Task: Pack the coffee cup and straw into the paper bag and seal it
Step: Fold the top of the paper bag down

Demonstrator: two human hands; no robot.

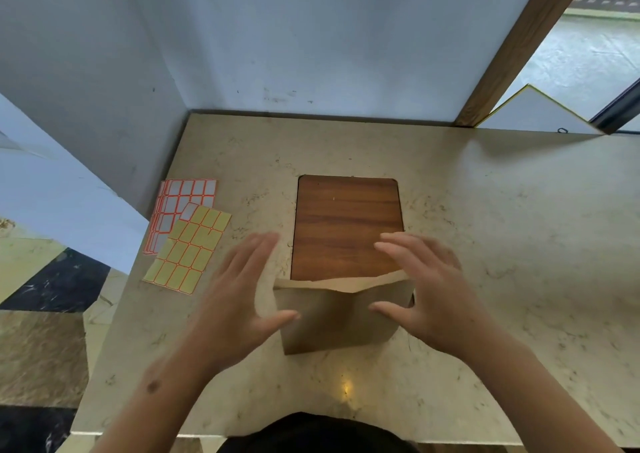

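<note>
Paper bag stands folded; both hands, left and right, flank it, fingers spread, holding nothing, so press the fold flat, then sticker it.

bare forearms, dark top

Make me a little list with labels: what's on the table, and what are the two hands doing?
bag: brown paper bag standing on the table, top folded over
left hand: left hand open beside the bag's left side
right hand: right hand open at the bag's right side
stickers: yellow label sheet overlapping white label sheets, left of the bag
board: wooden board behind the bag
cup and straw: not visible
</note>
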